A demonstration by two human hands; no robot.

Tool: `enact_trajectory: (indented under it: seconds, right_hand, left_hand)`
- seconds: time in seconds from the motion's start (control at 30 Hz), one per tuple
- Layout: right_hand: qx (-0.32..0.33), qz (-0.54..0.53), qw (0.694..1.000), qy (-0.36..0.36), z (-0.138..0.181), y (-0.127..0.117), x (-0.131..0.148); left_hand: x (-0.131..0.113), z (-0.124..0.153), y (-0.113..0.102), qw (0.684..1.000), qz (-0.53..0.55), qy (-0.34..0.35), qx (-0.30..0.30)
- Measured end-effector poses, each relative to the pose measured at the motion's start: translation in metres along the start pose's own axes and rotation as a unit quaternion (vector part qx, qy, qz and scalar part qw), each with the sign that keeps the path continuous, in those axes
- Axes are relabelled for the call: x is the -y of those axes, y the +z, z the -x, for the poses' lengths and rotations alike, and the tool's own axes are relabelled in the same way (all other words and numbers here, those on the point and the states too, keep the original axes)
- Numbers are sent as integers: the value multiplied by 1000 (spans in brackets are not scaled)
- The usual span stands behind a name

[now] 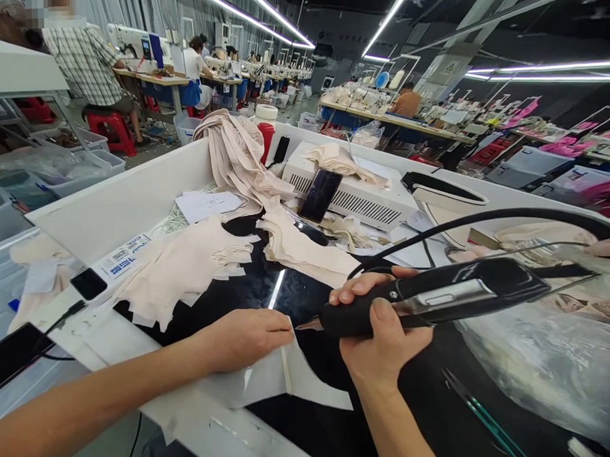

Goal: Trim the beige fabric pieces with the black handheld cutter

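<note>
My right hand (381, 339) is wrapped round a black corded handheld tool (507, 285) with a metal lever along its side. The tool's narrow tip (308, 326) points left, close to the fingers of my left hand (246, 337). Those fingers are pinched on the edge of a thin white sheet (315, 381), and a narrow pale strip (286, 370) runs down it from the fingertips. Beneath lies a glossy black work surface (292, 295). Beyond my hands are a fanned stack of beige fabric pieces (179, 266) and a second beige stack (306, 248).
Tweezers (484, 415) and a clear plastic bag (534, 367) lie at the right. A phone (321, 194) leans on a vented white box (369, 209). White side panels (133, 188) edge the table. The tool's black cable (485, 217) arches rightward. People sit at sewing machines behind.
</note>
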State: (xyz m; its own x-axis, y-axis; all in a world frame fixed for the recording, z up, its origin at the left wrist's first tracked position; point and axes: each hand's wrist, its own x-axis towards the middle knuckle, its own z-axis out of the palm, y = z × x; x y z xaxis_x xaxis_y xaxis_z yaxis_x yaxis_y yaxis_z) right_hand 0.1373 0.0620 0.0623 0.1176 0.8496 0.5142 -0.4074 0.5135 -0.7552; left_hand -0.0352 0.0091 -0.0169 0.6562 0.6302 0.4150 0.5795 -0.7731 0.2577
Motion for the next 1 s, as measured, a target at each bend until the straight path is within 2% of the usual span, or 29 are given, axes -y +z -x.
enact_trajectory:
  seconds: [0.63, 1.0]
  right_hand:
    - [6, -7, 1000, -9, 5, 2, -4]
    - [3, 5, 1000, -14, 9, -2, 9]
  left_hand:
    - [-1, 1, 2, 999, -26, 11, -34]
    - [0, 2, 1, 999, -33, 17, -30]
